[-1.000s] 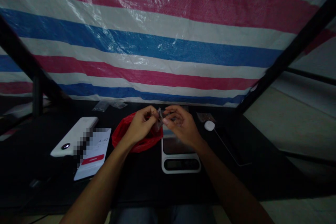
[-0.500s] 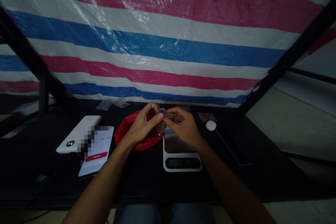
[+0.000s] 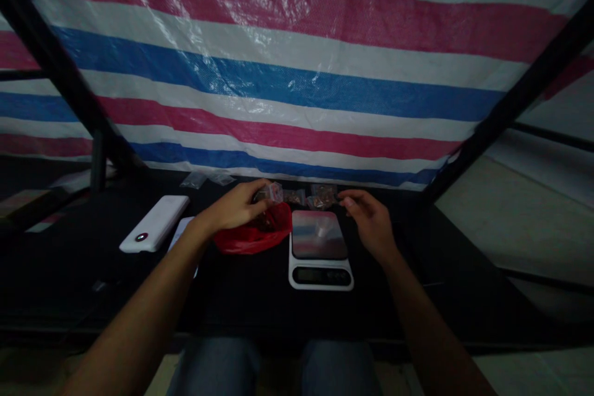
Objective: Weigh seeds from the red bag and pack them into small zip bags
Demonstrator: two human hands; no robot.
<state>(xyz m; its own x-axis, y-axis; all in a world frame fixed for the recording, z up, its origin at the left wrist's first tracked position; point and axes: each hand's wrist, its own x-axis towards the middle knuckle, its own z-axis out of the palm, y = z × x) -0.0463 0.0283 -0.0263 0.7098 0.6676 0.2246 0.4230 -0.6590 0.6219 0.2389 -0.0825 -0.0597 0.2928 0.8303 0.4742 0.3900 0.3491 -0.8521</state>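
My left hand (image 3: pixel 241 203) is closed on a small clear zip bag (image 3: pixel 275 192), above the back of a red plastic bag (image 3: pixel 245 241) that stands open. Right of the red bag lies a white scale (image 3: pixel 320 244) with a bare metal plate. Behind the scale are small filled zip bags (image 3: pixel 322 198), and another filled bag (image 3: pixel 294 197) lies to their left. My right hand (image 3: pixel 369 219) is beside them on the right, thumb and forefinger pinched together at their edge; what they hold, if anything, is too small to name.
A white power bank (image 3: pixel 155 224) lies at the left, with a phone (image 3: pixel 180 232) partly behind my left forearm. Flat clear bags (image 3: pixel 193 180) lie at the back left. A striped sheet (image 3: pixel 297 80) hangs behind the black table (image 3: pixel 260 315), between dark slanted posts.
My hands have moved apart from a small bag they both held. The left one has it over the red bag; the right one has moved right, uncovering the scale plate. The view has shifted.
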